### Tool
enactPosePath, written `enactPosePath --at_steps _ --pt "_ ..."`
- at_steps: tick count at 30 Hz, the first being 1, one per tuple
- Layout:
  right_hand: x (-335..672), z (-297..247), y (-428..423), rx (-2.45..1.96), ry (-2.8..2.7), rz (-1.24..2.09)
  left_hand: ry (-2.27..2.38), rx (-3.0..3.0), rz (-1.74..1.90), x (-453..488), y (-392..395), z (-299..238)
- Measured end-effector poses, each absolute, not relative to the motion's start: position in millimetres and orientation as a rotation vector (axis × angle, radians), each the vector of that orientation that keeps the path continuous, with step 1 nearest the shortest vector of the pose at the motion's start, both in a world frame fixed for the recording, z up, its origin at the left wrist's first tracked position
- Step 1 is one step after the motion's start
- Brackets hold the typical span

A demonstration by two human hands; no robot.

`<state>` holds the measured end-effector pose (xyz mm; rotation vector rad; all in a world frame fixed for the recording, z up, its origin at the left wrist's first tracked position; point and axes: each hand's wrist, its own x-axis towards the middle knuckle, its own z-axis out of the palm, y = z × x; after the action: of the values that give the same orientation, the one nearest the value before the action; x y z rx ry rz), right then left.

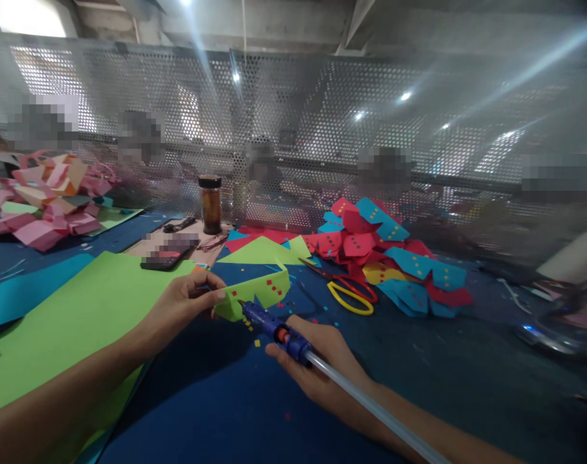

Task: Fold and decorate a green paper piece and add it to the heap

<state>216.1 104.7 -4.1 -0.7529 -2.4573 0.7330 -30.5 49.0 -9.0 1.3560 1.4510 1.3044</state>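
Note:
My left hand [187, 303] pinches the left end of a folded green paper piece [259, 291] dotted with small red and yellow squares, holding it just above the blue table [419, 380]. My right hand [322, 361] is wrapped around a blue glue gun [269, 325] with a clear glue stick [370, 406] trailing back along my forearm. The gun's nozzle touches the lower left edge of the green piece.
A large green sheet [66, 322] lies at the left over a blue one. Scissors with yellow and red handles [348, 293], a pile of red and blue folded pieces [390, 258], a pink pile [46, 200], a brown jar [211, 204] and a phone [167, 254] lie beyond. A perforated metal screen [293, 129] stands behind.

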Motion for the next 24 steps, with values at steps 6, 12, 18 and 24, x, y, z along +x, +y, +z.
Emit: enactPosePath --at_steps 6,12,18,24 --pt "217.1 -6.0 106.3 -0.716 -2.491 0.686 1.455 1.341 1.313 -28.5 48.8 -6.8" --pt "217.3 -8.3 107.7 -0.732 -2.511 0.676 1.468 1.343 1.31 -28.9 48.7 -6.7" --pt "216.7 -7.9 108.8 -0.727 -2.518 0.652 1.463 1.354 1.31 -29.5 48.4 -7.8" --pt "217.0 -8.5 109.2 -0.723 -2.525 0.647 1.458 1.354 1.327 -29.4 49.5 -8.5"
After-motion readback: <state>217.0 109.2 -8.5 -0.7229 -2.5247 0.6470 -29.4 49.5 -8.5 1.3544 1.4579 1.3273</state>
